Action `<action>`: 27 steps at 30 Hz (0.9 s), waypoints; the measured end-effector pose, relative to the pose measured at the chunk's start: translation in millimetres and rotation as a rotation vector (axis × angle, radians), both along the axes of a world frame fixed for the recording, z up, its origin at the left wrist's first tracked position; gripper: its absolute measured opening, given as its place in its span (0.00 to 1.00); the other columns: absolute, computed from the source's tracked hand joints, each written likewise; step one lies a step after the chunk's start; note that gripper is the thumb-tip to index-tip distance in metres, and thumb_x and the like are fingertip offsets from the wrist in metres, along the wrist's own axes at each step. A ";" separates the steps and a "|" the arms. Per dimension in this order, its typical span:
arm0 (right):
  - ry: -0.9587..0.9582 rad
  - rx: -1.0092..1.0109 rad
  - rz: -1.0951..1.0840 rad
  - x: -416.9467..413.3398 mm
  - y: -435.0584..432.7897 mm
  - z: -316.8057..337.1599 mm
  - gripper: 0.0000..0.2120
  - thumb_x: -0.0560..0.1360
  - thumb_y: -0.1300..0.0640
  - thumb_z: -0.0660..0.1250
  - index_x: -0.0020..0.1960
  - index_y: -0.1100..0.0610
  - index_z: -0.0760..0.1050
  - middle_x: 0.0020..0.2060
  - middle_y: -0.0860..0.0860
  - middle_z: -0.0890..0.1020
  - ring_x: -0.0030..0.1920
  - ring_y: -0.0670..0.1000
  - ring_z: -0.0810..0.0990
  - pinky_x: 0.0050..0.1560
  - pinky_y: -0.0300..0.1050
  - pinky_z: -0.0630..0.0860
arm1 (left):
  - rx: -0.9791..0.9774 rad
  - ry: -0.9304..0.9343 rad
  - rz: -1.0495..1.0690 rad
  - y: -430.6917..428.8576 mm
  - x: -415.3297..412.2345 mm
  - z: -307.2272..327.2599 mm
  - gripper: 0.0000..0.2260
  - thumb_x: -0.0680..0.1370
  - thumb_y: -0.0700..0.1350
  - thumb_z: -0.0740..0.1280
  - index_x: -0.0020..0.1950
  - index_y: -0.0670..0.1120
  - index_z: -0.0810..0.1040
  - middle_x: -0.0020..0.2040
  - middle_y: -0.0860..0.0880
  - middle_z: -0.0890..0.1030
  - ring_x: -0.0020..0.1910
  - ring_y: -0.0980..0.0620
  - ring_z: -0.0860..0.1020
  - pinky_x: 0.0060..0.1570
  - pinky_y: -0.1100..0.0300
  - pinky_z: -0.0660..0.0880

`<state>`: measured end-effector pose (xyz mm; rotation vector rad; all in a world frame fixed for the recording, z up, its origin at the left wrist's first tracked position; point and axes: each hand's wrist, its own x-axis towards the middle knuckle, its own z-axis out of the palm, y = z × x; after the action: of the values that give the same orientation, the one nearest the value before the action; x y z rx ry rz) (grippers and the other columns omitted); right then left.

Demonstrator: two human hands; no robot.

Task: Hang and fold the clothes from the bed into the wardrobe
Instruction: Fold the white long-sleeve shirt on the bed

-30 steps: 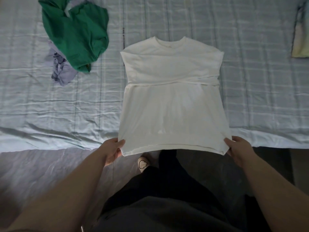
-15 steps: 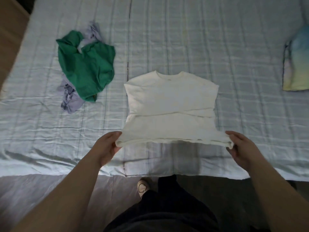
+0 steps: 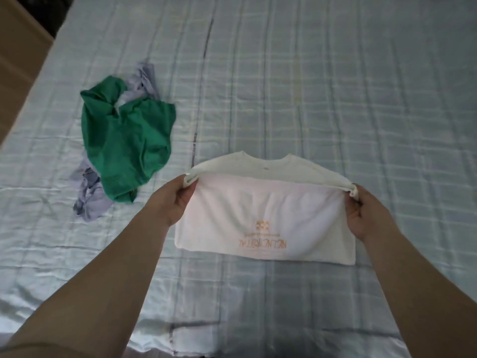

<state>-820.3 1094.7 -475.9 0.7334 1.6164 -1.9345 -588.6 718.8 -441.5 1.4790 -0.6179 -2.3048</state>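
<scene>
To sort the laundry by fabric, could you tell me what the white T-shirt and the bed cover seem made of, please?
White T-shirt: soft matte knit, probably cotton jersey; it folds limply without shine. Bed cover: smooth woven cloth with a slight sheen, perhaps a satin-like blend; its creases catch the light.

The T-shirt (image 3: 265,223) lies on the bed (image 3: 309,73), nearer its front edge. The left hand (image 3: 175,200) pinches the shirt's corner at ten o'clock, the right hand (image 3: 366,213) the corner at two o'clock. At ten o'clock from the shirt, apart from it, a crumpled garment (image 3: 126,146) lies on another garment (image 3: 89,202).
</scene>
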 end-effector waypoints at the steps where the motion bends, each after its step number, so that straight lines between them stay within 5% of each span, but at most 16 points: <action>1: 0.055 -0.003 0.098 -12.8 -3.4 -16.3 0.14 0.69 0.41 0.75 0.54 0.41 0.83 0.45 0.39 0.84 0.56 0.44 0.80 0.58 0.39 0.76 | -0.005 0.004 0.014 -6.0 -12.6 -5.7 0.02 0.76 0.31 0.69 0.48 0.32 0.81 0.46 0.40 0.85 0.46 0.47 0.85 0.46 0.59 0.83; 2: 0.103 0.070 0.150 -26.3 -9.9 -28.4 0.13 0.67 0.37 0.75 0.49 0.39 0.84 0.43 0.37 0.84 0.57 0.44 0.78 0.61 0.41 0.75 | -0.010 0.003 0.027 -11.6 -25.6 -12.7 0.03 0.76 0.31 0.68 0.44 0.32 0.82 0.45 0.40 0.85 0.45 0.47 0.85 0.45 0.59 0.83; 4: 0.108 0.101 0.062 -43.0 -38.3 -25.0 0.04 0.76 0.53 0.71 0.49 0.51 0.83 0.38 0.43 0.85 0.47 0.44 0.83 0.49 0.37 0.80 | -0.012 0.029 0.052 -23.0 -47.8 -32.0 0.06 0.76 0.30 0.69 0.40 0.33 0.84 0.44 0.40 0.85 0.45 0.47 0.86 0.44 0.59 0.83; 6: 0.090 0.033 -0.102 -61.5 -59.6 -44.2 0.05 0.79 0.65 0.64 0.50 0.62 0.79 0.34 0.50 0.85 0.36 0.43 0.84 0.36 0.35 0.80 | -0.002 0.058 0.083 -36.4 -68.5 -56.0 0.04 0.77 0.31 0.68 0.47 0.32 0.82 0.47 0.39 0.85 0.46 0.46 0.86 0.44 0.58 0.83; 10: 0.199 0.123 0.160 -70.2 -74.1 -74.2 0.24 0.79 0.38 0.61 0.63 0.56 0.75 0.36 0.35 0.79 0.40 0.34 0.78 0.45 0.24 0.72 | 0.053 0.033 0.147 -50.0 -90.8 -103.8 0.06 0.79 0.32 0.65 0.55 0.33 0.77 0.55 0.35 0.82 0.50 0.40 0.84 0.45 0.51 0.83; 11: 0.150 0.012 0.104 -73.5 -73.2 -84.9 0.22 0.79 0.39 0.61 0.62 0.55 0.76 0.37 0.34 0.79 0.40 0.33 0.78 0.44 0.23 0.72 | 0.059 0.021 0.148 -49.2 -93.5 -111.5 0.05 0.80 0.32 0.63 0.54 0.33 0.77 0.56 0.34 0.80 0.51 0.39 0.83 0.46 0.50 0.83; 13: 0.107 -0.162 -0.227 -77.5 -71.0 -109.1 0.13 0.81 0.53 0.64 0.59 0.60 0.80 0.46 0.43 0.83 0.39 0.38 0.83 0.37 0.31 0.78 | 0.068 0.015 0.137 -47.0 -95.9 -123.5 0.04 0.81 0.33 0.63 0.54 0.35 0.76 0.58 0.32 0.79 0.51 0.38 0.83 0.45 0.49 0.83; 16: 0.128 0.023 -0.207 -73.7 -82.7 -103.7 0.15 0.82 0.56 0.63 0.66 0.61 0.72 0.55 0.62 0.81 0.44 0.41 0.85 0.40 0.35 0.80 | 0.041 0.039 0.133 -42.1 -97.7 -134.8 0.16 0.80 0.36 0.64 0.68 0.42 0.71 0.59 0.33 0.76 0.52 0.38 0.81 0.53 0.46 0.81; 20: 0.285 0.169 -0.028 -55.1 -92.9 -99.9 0.19 0.81 0.62 0.62 0.71 0.53 0.67 0.58 0.57 0.81 0.58 0.54 0.82 0.59 0.47 0.79 | -0.557 -0.093 -0.237 -16.1 -104.9 -139.5 0.24 0.78 0.30 0.63 0.70 0.50 0.67 0.60 0.46 0.75 0.58 0.48 0.78 0.66 0.49 0.73; 23: 0.623 0.680 0.408 -47.0 -97.5 -100.6 0.18 0.81 0.60 0.60 0.71 0.53 0.71 0.67 0.51 0.76 0.67 0.52 0.75 0.69 0.45 0.68 | -1.241 -0.314 -0.723 -9.8 -108.5 -147.3 0.26 0.77 0.35 0.62 0.74 0.50 0.67 0.71 0.57 0.69 0.72 0.55 0.67 0.74 0.62 0.59; 25: 0.878 0.969 0.722 -51.2 -92.5 -111.4 0.20 0.80 0.57 0.55 0.71 0.56 0.71 0.72 0.53 0.71 0.74 0.54 0.66 0.74 0.46 0.59 | -1.711 -0.494 -1.027 -18.5 -112.2 -158.5 0.25 0.79 0.43 0.60 0.77 0.49 0.64 0.78 0.50 0.63 0.79 0.47 0.55 0.78 0.53 0.50; 27: 0.962 1.170 0.969 -60.1 -88.5 -124.0 0.25 0.80 0.52 0.51 0.75 0.56 0.66 0.76 0.57 0.64 0.77 0.58 0.58 0.77 0.52 0.53 | -1.834 -0.666 -1.228 -25.3 -117.2 -167.8 0.26 0.81 0.53 0.52 0.79 0.50 0.61 0.80 0.44 0.58 0.80 0.41 0.50 0.77 0.42 0.48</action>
<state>-880.4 1006.2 -599.9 -0.7547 2.8663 -0.4382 -705.8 693.6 -609.3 0.6248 -3.0704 -0.3617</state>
